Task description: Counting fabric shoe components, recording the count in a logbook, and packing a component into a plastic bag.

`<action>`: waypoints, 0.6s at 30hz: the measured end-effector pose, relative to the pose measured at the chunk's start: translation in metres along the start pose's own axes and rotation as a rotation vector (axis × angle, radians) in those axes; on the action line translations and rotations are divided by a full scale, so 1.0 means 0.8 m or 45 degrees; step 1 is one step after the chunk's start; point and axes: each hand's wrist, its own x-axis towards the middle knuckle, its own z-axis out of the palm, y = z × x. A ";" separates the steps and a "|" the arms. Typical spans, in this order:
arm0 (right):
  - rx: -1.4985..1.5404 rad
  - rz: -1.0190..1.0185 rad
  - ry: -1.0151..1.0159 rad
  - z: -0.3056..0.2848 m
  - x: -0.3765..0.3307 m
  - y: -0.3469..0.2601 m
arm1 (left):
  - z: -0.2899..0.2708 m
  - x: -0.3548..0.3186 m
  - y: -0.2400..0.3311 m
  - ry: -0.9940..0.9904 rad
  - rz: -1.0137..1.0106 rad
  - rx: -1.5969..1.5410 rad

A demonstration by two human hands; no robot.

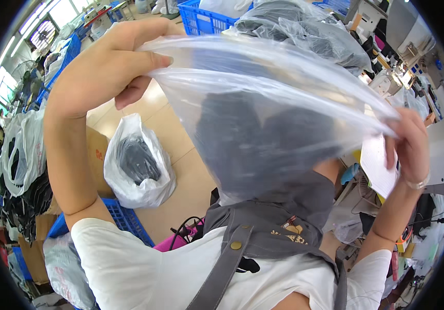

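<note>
A clear plastic bag (180,98) is stretched wide between my two hands, its mouth edge pulled taut across the view. Dark pieces (253,139) show blurrily through the film; what they are I cannot make out. At the bag's left corner, my left hand (113,67) pinches the rim between thumb and fingers, its wrist bent. The opposite corner is gripped by my right hand (410,147), slightly smeared by motion. The bag's lower part hangs in front of my grey apron (284,212).
On the floor to the left stands a white bag (144,191) with dark plastic-wrapped contents. A blue crate (124,219) lies by my left elbow, another blue crate (206,20) at the back. Plastic-covered dark goods (310,36) are heaped at the far side. Sewing machines (387,80) stand at right.
</note>
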 end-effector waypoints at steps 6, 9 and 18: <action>-0.544 -0.594 0.245 -0.047 -0.087 0.005 | 0.025 0.080 0.014 -0.472 0.239 -0.424; -0.154 -0.495 0.014 -0.015 -0.073 0.055 | 0.120 0.163 -0.033 -0.591 0.189 -0.300; 1.220 -0.501 0.119 0.012 -0.087 0.124 | 0.301 0.169 -0.056 -0.908 0.474 -1.616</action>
